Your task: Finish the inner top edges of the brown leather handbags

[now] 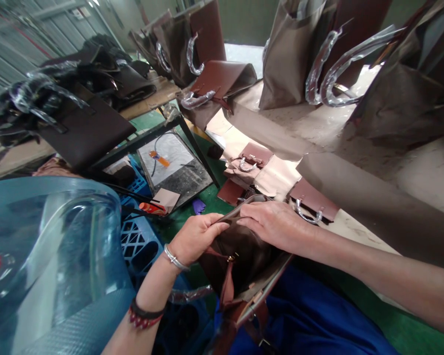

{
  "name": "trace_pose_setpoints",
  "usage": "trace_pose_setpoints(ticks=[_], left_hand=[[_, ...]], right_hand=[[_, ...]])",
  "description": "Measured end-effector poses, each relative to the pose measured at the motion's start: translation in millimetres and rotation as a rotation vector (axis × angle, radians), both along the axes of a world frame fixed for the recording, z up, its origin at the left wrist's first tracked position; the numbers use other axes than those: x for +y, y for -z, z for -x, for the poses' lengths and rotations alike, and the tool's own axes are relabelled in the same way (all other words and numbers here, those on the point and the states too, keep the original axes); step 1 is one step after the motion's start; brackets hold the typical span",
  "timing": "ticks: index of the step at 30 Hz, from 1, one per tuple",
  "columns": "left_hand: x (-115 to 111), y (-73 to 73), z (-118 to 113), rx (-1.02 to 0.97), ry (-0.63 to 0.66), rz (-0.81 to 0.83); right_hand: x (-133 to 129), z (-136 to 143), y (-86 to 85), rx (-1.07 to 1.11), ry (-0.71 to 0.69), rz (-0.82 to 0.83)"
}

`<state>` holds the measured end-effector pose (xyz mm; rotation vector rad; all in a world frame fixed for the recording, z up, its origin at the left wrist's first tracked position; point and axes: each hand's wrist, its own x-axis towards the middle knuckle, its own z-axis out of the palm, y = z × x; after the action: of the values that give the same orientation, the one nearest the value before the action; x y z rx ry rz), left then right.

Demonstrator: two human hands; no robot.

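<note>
An open brown bag (pixel 244 246) rests over a blue garment (pixel 311 315) at the bottom centre, its dark lining showing. My left hand (pixel 200 236) pinches the bag's far rim at its left part, thumb on the inner side. Just right of it, my right hand (pixel 268 224) grips the same rim, fingers pressed together. A reddish-brown strap with a small metal fitting (pixel 230 259) hangs inside the opening. Below my left hand, a plastic-wrapped handle (pixel 190 294) sticks out at the bag's left side.
A large clear blue water bottle (pixel 55 246) fills the lower left, beside blue crates (pixel 135 236). Brown bags with wrapped handles (pixel 292 54) stand on the table at the back right. Dark bags (pixel 92 128) are piled at the left. An orange bottle (pixel 160 159) lies on a low shelf.
</note>
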<state>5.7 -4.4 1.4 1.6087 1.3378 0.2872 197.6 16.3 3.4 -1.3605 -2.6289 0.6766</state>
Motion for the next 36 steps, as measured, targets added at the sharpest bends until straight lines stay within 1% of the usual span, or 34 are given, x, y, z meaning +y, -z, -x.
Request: trace_pose_setpoints(ticks=[3, 7, 13, 21, 29, 36], left_hand=[[-1.6, 1.3, 0.9, -0.008, 0.001, 0.001], [-3.8, 3.0, 0.9, -0.025, -0.010, 0.007], [-5.7, 3.6, -0.7, -0.117, -0.060, 0.067], [-4.4, 1.6, -2.9, -0.172, -0.083, 0.183], [-5.1, 0.8, -4.3, -0.196, -0.097, 0.218], [-4.5, -1.3, -5.4, -0.221, -0.096, 0.242]], right_hand=[[-2.9, 0.1, -2.0, -0.009, 0.018, -0.043], [-3.2, 0.1, 0.8, -0.028, 0.046, -0.076], [1.2, 0.2, 8.3, -0.045, 0.059, -0.083], [3.4, -2.3, 13.0, -0.037, 0.055, -0.097], [4.6, -1.8, 11.6, -0.057, 0.057, -0.079], [5.3, -1.8, 13.8, -0.067, 0.068, -0.112]])
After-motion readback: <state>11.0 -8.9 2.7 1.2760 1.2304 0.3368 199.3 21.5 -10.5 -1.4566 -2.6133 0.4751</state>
